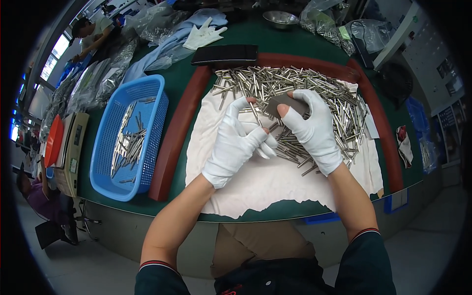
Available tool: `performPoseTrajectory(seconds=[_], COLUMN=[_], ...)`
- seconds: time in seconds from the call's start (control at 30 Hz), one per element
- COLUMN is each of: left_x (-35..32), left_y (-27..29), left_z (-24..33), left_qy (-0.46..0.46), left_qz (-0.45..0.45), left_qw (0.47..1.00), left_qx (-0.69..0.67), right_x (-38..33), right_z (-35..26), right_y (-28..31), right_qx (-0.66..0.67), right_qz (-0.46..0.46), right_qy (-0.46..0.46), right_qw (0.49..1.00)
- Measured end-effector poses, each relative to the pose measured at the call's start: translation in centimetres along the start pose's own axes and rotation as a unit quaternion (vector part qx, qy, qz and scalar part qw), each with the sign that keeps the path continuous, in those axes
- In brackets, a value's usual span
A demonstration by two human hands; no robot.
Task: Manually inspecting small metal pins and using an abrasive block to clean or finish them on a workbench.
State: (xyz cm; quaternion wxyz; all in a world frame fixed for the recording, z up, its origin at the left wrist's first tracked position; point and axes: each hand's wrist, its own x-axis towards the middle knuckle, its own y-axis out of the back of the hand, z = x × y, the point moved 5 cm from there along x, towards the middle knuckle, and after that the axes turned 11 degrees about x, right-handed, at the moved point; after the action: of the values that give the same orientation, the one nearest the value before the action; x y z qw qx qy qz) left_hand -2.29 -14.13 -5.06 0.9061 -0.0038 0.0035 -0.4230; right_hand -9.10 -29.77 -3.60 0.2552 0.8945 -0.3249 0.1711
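Note:
My left hand (230,147), in a white glove with bare fingertips, pinches a thin metal pin (255,114) between thumb and forefinger, the pin tilted. Close beside it, my right hand (317,132), gloved the same way, grips a flat dark-grey pad (291,102) with thumb and fingers. The pad and the pin look apart. Both hands are over a large heap of shiny metal pins (346,113), spread across the far and right parts of a white cloth (290,194). Part of the heap is hidden behind my hands.
Padded brown-red bars (173,142) border the cloth on three sides. Left of it stands a blue basket (96,162) holding more pins, beside a scale (73,147) with a red pan (53,140). A black case (224,54) and metal bowl (280,18) lie beyond. Two people are at far left.

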Motion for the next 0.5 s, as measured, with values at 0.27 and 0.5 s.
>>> performPoseTrajectory(seconds=[0.27,0.5], left_x=[0.2,0.2], left_y=[0.1,-0.1], left_z=[-0.3,-0.8], left_qy=[0.007,-0.010], left_qz=[-0.006,-0.001], left_qw=[1.000,1.000], left_qx=[-0.006,0.024], right_x=[-0.2,-0.4], right_z=[0.1,-0.5], right_y=[-0.4,-1.0], right_qx=[0.059,0.159], right_qz=[-0.028,-0.078], right_qy=[-0.032,-0.041], right_qw=[0.997,0.983])
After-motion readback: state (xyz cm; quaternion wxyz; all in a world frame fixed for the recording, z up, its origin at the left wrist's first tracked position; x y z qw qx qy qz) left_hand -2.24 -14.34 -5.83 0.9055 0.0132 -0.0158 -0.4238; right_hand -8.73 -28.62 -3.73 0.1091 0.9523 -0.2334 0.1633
